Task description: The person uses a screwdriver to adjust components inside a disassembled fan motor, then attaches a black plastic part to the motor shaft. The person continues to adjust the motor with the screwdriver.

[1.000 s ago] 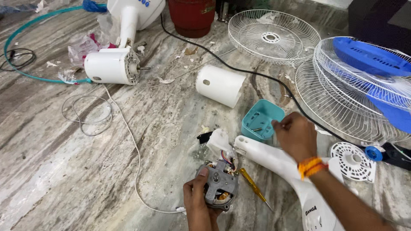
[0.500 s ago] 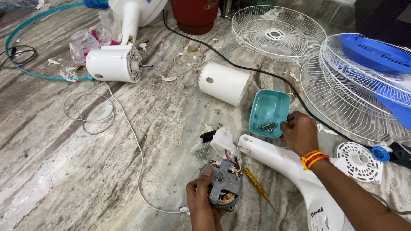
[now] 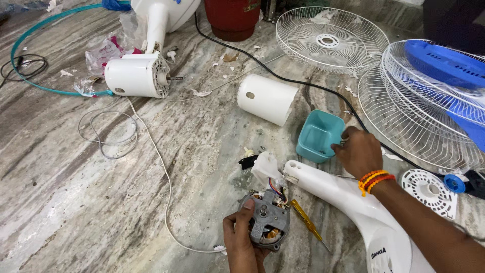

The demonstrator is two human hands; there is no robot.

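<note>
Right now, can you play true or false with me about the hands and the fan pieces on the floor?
1. The left hand holds a grey fan motor. True.
2. The right hand is inside a red bucket. False: it is at the rim of a small teal tub.
3. A yellow screwdriver lies beside the motor. True.
4. The fan blade in the wire guard is green. False: it is blue.

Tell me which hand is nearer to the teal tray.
Right. The right hand touches the teal tray at its right rim. The left hand is apart from it, lower down, holding the grey motor.
</note>
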